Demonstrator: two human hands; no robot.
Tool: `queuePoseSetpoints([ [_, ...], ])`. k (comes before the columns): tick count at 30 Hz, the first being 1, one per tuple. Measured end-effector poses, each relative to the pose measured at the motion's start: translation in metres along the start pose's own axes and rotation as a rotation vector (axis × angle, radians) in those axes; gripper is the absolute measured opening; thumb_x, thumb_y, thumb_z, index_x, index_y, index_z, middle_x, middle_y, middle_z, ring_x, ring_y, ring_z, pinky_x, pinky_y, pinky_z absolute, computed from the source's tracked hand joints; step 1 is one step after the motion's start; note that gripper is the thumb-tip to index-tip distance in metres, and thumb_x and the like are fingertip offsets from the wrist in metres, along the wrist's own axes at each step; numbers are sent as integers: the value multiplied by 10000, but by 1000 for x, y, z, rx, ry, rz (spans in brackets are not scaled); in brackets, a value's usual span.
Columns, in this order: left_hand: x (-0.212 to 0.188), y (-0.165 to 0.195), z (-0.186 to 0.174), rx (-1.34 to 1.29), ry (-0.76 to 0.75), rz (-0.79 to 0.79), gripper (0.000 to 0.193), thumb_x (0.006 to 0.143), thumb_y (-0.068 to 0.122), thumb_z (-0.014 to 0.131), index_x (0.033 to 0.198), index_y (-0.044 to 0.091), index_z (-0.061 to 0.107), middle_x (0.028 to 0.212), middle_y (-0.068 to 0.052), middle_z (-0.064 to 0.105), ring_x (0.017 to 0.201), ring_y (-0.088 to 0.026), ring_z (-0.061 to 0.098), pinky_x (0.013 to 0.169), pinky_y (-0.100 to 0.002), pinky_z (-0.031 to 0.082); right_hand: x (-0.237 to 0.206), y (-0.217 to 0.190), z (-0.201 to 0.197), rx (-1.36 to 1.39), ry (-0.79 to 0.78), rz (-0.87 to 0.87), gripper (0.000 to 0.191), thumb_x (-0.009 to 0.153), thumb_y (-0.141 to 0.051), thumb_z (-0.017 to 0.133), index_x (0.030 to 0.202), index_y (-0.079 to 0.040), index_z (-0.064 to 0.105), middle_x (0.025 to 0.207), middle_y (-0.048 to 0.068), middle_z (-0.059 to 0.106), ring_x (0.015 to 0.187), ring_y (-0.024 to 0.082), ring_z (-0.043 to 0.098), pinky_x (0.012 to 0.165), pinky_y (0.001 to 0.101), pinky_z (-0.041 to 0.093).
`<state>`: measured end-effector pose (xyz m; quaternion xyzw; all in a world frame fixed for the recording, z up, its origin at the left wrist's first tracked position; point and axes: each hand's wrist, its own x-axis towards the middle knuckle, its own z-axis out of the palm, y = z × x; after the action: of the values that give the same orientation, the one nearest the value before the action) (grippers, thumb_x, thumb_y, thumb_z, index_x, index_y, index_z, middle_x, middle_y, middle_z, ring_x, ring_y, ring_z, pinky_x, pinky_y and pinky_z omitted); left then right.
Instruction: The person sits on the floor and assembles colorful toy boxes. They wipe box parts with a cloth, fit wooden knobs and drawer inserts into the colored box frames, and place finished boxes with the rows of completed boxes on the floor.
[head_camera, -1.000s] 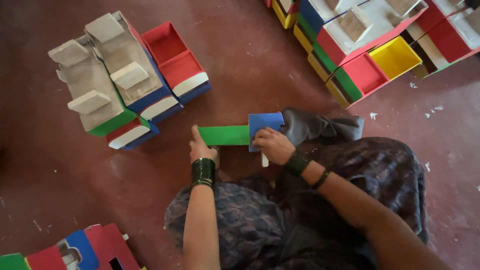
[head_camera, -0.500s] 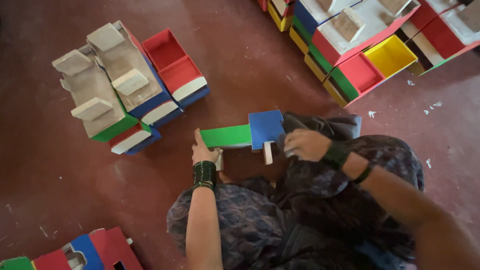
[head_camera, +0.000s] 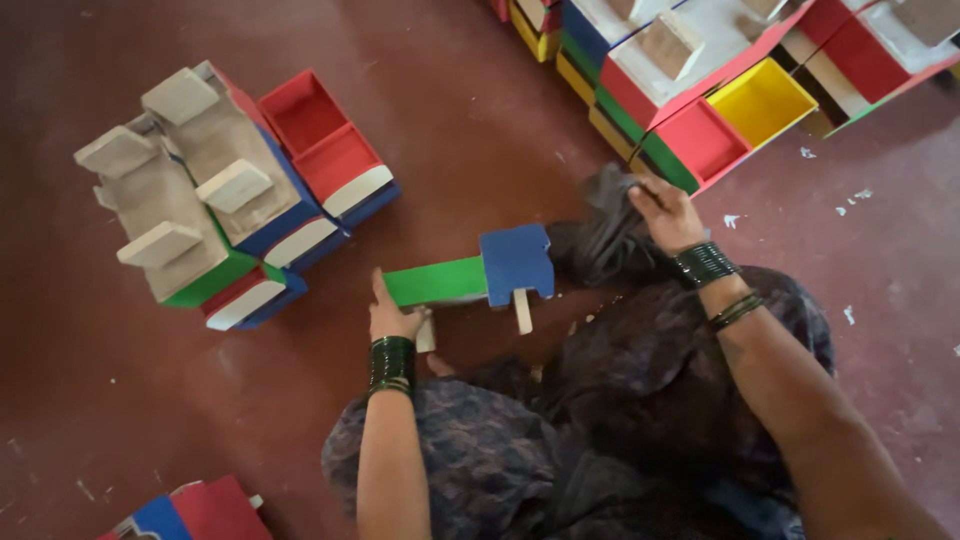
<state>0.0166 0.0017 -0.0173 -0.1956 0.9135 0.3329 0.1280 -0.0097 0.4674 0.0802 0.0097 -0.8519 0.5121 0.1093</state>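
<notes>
The right hand (head_camera: 668, 212) has left the green-and-blue wooden piece (head_camera: 470, 277) and now pinches the dark cloth (head_camera: 600, 240) beside it, while the left hand (head_camera: 392, 318) still clasps the piece's green end on the red floor (head_camera: 480, 130).

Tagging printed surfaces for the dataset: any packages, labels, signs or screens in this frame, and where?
None: no package, label, sign or screen shows.
Only painted wooden pieces lie on the red floor:
Green and blue piece, centre, flat, left hand on its green end.
Stack of open boxes, left: red, blue, green, bare wood.
Second stack, top right: red, yellow, blue, white.
</notes>
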Motion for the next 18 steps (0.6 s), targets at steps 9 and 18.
queuePoseSetpoints([
  [9, 1, -10, 1, -12, -5, 56, 1317, 673, 274, 921, 1632, 302, 18, 1349, -369, 528, 1184, -506, 608, 989, -556, 531, -3, 14, 14, 672, -167, 201, 394, 929, 100, 623, 1305, -15, 603, 1216, 31, 634, 1129, 120, 582, 956, 267, 476],
  [18, 4, -8, 0, -6, -16, 57, 1307, 682, 252, 909, 1623, 308, 4, 1361, -374, 510, 1168, -511, 614, 990, -552, 532, -4, -18, 4, 890, -206, 247, 633, 862, 136, 596, 1461, -58, 540, 1261, 30, 626, 1164, 139, 579, 983, 256, 478],
])
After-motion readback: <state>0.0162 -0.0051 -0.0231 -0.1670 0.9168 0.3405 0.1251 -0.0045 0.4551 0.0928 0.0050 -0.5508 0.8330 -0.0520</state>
